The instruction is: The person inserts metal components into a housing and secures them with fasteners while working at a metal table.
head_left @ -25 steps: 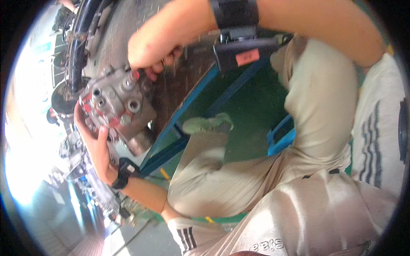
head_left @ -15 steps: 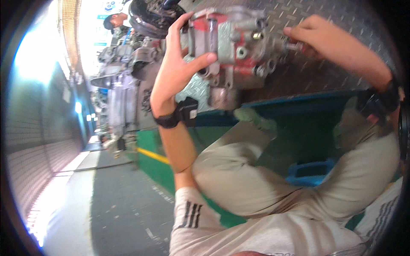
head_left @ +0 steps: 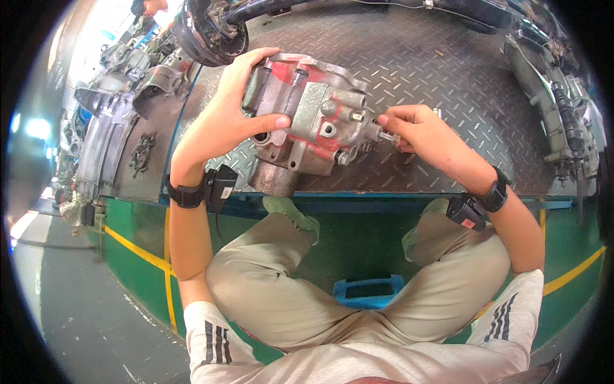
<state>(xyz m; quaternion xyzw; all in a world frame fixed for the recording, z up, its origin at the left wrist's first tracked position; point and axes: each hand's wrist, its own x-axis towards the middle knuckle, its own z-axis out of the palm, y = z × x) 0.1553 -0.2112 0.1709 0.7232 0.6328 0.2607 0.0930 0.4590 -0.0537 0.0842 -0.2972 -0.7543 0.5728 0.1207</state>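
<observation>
A grey cast-metal housing with red paint patches and bolt bosses rests on the tread-plate bench top, slightly tilted. My left hand grips its left end, thumb on the near face and fingers over the far edge. From the housing's right end sticks out a thin metal shaft. The thumb and fingers of my right hand are closed around the shaft's outer tip, and the fingers partly hide it. Below the housing, a rounded metal cylinder juts toward the bench's near edge.
A black round drum-like part stands behind my left hand. Grey castings and a small pile of bolts lie at the left. Another long casting lies at the right. A blue stool shows between my legs. Another person is at the far left.
The view has swung to the right, so the housing and both hands appear farther left and lower. Both hands keep their places on the housing and shaft.
</observation>
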